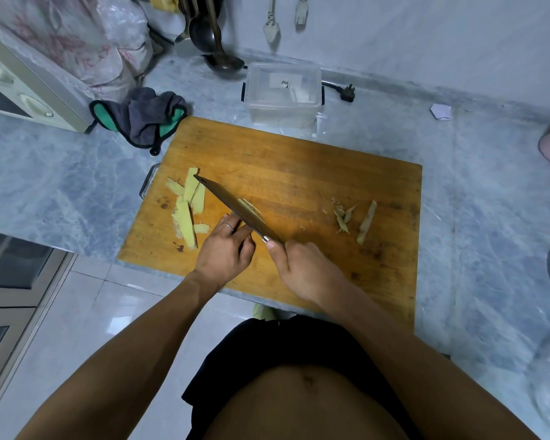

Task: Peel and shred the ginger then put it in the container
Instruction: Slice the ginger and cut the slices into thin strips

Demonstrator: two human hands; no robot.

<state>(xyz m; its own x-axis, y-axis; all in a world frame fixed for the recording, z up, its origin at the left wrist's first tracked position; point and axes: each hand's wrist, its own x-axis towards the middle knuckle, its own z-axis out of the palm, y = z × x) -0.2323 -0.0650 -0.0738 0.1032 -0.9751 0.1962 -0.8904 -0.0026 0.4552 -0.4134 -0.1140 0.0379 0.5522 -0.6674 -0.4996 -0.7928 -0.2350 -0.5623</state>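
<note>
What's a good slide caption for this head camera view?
Right hand slicing ginger with a cleaver, left hand steadying.
</note>
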